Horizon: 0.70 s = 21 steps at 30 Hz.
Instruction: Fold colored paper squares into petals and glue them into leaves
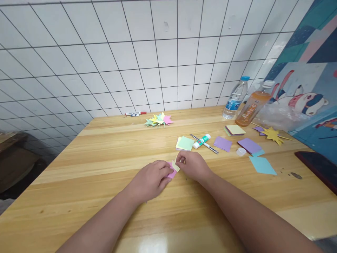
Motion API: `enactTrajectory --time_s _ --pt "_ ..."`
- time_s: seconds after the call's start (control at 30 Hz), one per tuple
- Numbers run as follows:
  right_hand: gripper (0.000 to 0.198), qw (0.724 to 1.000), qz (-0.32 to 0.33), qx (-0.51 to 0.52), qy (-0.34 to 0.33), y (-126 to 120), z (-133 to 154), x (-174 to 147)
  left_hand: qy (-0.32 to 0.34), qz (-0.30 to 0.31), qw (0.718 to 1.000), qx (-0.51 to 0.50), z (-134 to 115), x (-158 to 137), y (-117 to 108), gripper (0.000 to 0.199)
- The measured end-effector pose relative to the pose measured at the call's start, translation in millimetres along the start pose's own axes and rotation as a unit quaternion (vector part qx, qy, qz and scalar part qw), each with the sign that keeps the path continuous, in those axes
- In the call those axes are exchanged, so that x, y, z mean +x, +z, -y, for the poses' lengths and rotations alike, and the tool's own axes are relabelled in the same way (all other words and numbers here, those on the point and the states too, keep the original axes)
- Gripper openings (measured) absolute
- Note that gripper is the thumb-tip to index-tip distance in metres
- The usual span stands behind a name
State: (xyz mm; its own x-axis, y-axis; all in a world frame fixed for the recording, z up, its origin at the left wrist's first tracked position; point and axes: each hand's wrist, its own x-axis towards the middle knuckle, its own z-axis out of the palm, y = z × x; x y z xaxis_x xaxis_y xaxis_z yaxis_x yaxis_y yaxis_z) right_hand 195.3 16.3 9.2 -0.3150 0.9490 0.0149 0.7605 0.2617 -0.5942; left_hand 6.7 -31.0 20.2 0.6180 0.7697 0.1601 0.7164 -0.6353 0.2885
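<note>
Near the middle of the table, my left hand (pixel 154 177) holds a small pink paper (pixel 172 173) down, with its fingers on top and the thumb along the near edge. My right hand (pixel 193 165) pinches a pale yellow paper (pixel 176 166) between thumb and fingertips. The yellow piece overlaps the pink one; whether they are stuck together cannot be seen. Fingers hide part of both papers. Just beyond my right hand lie green and yellow paper squares (pixel 186 143), a glue stick (pixel 202 141) and a slim silver pen-like tool (pixel 212 149).
Folded paper points in several colours (pixel 159 120) lie by the tiled wall, near markers (pixel 135 113). A water bottle (pixel 236 97) and an orange drink bottle (pixel 254 105) stand at back right. Purple squares (pixel 223 144), a blue sheet (pixel 262 165), a cap (pixel 240 151) and a yellow star (pixel 273 135) lie right.
</note>
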Motion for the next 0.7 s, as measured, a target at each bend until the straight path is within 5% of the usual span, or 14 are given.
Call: enactTrajectory --time_s 0.13,0.7 --pt "0.005 0.999 -0.016 0.016 0.028 3.3 -1.7 2.0 -0.002 0.007 1.0 0.006 0.7 -0.6 0.6 0.025" --pt "0.005 0.997 0.007 -0.032 -0.074 0.1 -1.3 4.4 -0.007 0.027 0.999 0.023 0.5 -0.4 -2.5 0.026"
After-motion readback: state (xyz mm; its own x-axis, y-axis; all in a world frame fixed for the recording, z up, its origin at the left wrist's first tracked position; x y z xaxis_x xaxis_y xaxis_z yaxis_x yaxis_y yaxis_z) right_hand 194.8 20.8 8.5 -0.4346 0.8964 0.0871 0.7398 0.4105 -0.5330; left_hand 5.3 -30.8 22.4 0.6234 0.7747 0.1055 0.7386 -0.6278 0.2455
